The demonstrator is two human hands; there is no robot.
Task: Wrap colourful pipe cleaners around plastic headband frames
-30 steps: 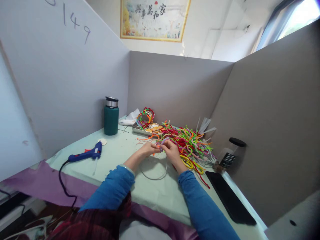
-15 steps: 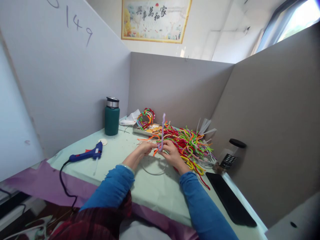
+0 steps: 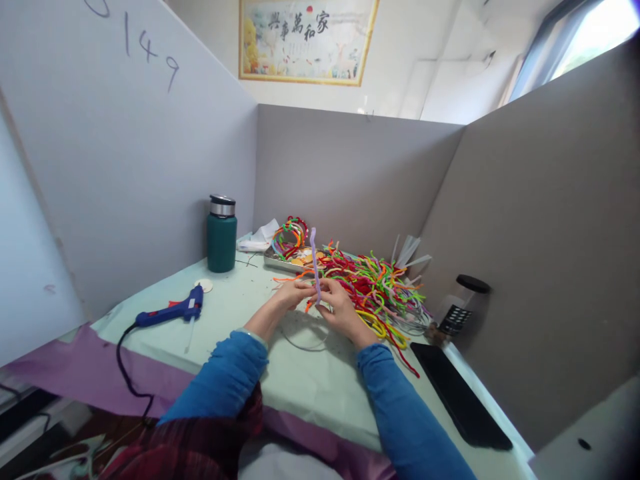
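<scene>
A lilac pipe cleaner (image 3: 315, 257) stands up between my hands, its lower end at my fingertips. My left hand (image 3: 293, 297) is closed in a pinch at a thin grey hoop (image 3: 305, 349), whose lower curve hangs below both hands. My right hand (image 3: 341, 308) has its thumb and fingers closed on the lilac pipe cleaner. The upper part of the hoop is hidden by my fingers. A bit of orange shows just under the fingertips, too small to make out.
A pile of coloured pipe cleaners (image 3: 375, 287) lies behind my right hand. A metal tray (image 3: 280, 262) with wrapped hoops (image 3: 290, 237) stands at the back. At left are a green bottle (image 3: 221, 239) and a blue glue gun (image 3: 170, 313); at right, a black phone (image 3: 457, 397) and a jar (image 3: 463, 303).
The lilac pipe cleaner was bent low by my right hand; its free end then swung upright and has shifted slightly left. My hands stay together at the hoop.
</scene>
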